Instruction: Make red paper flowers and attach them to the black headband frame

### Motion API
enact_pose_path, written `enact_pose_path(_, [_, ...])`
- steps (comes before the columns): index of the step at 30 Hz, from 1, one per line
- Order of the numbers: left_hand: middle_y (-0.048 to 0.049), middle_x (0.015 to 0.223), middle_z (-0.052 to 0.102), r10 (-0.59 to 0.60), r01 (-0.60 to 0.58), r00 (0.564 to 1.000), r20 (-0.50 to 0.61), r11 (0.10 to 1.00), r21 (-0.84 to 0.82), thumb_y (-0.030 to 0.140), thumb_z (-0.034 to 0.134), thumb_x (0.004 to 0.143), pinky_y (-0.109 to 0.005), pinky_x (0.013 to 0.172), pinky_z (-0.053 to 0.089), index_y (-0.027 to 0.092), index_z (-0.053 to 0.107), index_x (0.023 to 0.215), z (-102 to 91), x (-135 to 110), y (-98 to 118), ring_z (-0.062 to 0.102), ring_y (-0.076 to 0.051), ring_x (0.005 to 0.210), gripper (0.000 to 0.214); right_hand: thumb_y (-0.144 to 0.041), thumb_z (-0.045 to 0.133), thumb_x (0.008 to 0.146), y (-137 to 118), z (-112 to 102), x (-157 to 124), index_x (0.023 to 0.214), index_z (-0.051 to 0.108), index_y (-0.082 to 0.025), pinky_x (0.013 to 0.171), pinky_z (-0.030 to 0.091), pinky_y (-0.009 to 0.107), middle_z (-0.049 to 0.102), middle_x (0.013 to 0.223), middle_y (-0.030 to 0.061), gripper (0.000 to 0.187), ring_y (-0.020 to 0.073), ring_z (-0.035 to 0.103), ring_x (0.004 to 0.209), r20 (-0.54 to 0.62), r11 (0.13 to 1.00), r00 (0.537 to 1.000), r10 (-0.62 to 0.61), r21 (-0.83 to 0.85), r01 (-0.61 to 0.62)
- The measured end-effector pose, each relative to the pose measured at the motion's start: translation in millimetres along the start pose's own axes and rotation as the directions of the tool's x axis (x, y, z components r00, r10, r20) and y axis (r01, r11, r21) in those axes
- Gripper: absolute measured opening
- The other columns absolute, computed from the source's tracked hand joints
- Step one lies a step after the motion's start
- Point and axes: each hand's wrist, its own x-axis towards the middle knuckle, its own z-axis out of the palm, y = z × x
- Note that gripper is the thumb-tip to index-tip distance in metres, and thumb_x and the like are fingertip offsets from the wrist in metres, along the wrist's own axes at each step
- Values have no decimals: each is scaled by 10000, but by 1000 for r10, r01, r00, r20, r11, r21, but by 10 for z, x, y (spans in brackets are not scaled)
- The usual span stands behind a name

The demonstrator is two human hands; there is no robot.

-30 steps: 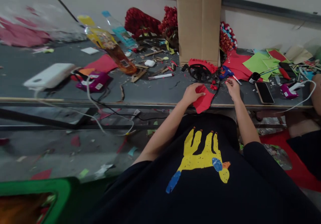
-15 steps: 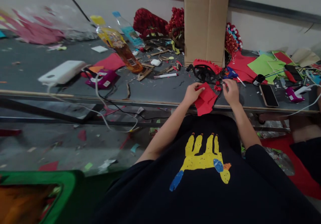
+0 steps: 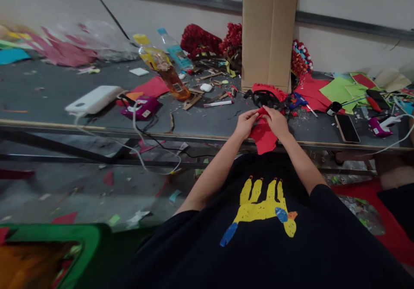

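Note:
A piece of red paper (image 3: 263, 138) is held between both of my hands over the table's front edge, its lower part hanging toward my shirt. My left hand (image 3: 246, 123) pinches its upper left side. From the other side my right hand (image 3: 275, 121) closes on the top edge, where the sheet looks bent or folded. Just behind my hands lie a black frame-like object (image 3: 265, 98) and a red fringed strip (image 3: 270, 90). A blue glue gun (image 3: 297, 101) rests to the right of them.
A tall cardboard piece (image 3: 268, 34) stands at the back. Leftward are a leaning bottle (image 3: 171, 80), a marker (image 3: 218, 103), a white power bank (image 3: 97, 100) and a purple box (image 3: 140, 108) with cables. Rightward lie a phone (image 3: 346, 128) and green paper (image 3: 338, 90). Another person's leg shows far right.
My right hand has moved left from beside the glue gun onto the red paper. The paper's top is now bent between both hands. The camera view has shifted slightly.

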Motion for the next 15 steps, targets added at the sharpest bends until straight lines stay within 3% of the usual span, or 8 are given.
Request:
enact_pose_path(4, [-108, 1085, 704, 146, -159, 986, 77, 966, 201, 422, 687, 758, -419, 995, 470, 153, 712, 1062, 53, -94, 55, 655, -241, 1023, 407, -239, 447, 907, 50, 100, 19, 1119, 653, -198, 891, 507, 329, 722, 1007, 67, 298, 186, 671, 927, -141, 961, 982, 123, 264, -82])
enact_pose_path(8, [-96, 1332, 556, 308, -392, 917, 252, 805, 446, 252, 666, 781, -404, 1106, 368, 187, 629, 1225, 132, -185, 104, 501, -246, 1269, 450, -340, 496, 859, 138, 239, 89, 928, 680, -171, 838, 520, 324, 723, 914, 69, 258, 178, 667, 852, -187, 833, 930, 316, 524, -177])
enact_pose_path(12, [-76, 1406, 481, 256, -397, 915, 311, 706, 586, 58, 646, 708, -380, 1122, 349, 214, 581, 1283, 183, -205, 103, 464, -230, 1302, 599, -438, 532, 815, 224, 327, 103, 938, 663, -161, 749, 545, 320, 706, 916, 67, 331, 161, 657, 792, -84, 648, 867, 491, 701, -299])
enact_pose_path(15, [-41, 1257, 622, 246, -320, 947, 206, 720, 616, 34, 551, 749, -394, 1088, 393, 224, 667, 1163, 172, -209, 97, 558, -213, 1209, 470, -475, 601, 763, 237, 313, 67, 914, 685, -170, 740, 543, 310, 711, 868, 41, 350, 150, 647, 757, -1, 631, 886, 464, 702, -329])
